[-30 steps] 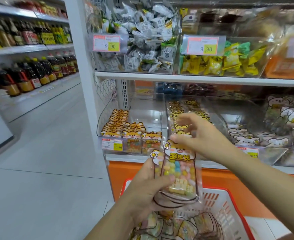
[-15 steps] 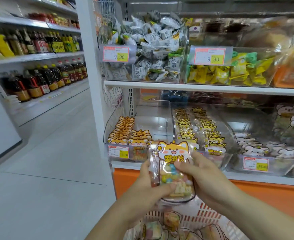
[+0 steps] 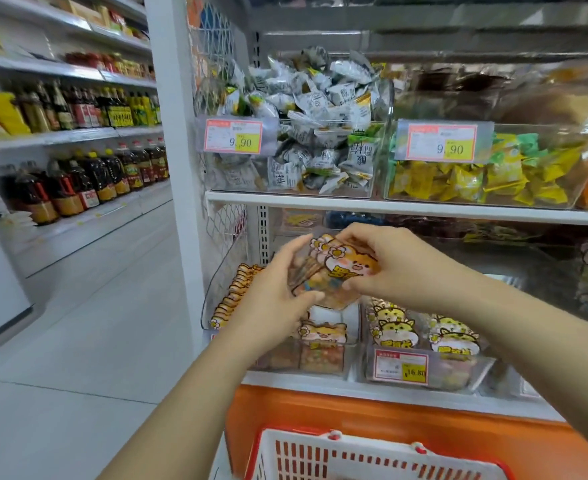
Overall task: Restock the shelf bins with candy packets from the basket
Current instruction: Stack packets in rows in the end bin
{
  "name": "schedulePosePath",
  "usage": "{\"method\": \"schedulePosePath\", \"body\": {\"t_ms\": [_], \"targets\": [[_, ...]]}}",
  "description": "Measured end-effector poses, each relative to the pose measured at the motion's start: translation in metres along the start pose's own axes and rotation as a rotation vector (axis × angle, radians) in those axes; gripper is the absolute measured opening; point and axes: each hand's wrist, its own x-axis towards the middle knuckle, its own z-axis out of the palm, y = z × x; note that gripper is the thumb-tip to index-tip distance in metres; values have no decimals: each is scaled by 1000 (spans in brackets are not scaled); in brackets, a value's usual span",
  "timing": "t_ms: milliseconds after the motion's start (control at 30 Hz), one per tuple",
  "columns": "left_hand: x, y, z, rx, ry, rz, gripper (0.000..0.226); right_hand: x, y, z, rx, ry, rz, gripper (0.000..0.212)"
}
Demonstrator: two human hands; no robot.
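Both hands hold a small stack of candy packets with an orange cartoon-cat header, raised over the left clear bin on the lower shelf. My left hand grips the stack from the left and below. From the right, my right hand pinches the top packet. Rows of the same orange-cat packets stand in that bin. The neighbouring bin holds yellow-cat packets. The red and white basket sits at the bottom edge; its inside is out of view.
The upper shelf carries clear bins of grey-white and yellow wrapped sweets with 9.90 price tags. A white upright post bounds the shelf on the left. An aisle floor with bottle shelves lies to the left.
Both hands lifted the packet stack from above the basket up to the lower shelf's left bin. My right hand came off the yellow-cat bin and took hold of the stack. The view tilted upward.
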Motion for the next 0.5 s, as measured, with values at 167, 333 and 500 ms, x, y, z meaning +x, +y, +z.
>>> {"method": "schedulePosePath", "body": {"t_ms": [167,333,500], "targets": [[26,-17,8,45,-53,-55,49,24,12,12,-156,-11,21,39],[42,-27,-10,182,-239,-94,58,35,20,12,-248,-69,63,38],[49,-47,-32,359,-241,-163,19,39,15,12,-307,-112,69,39]]}}
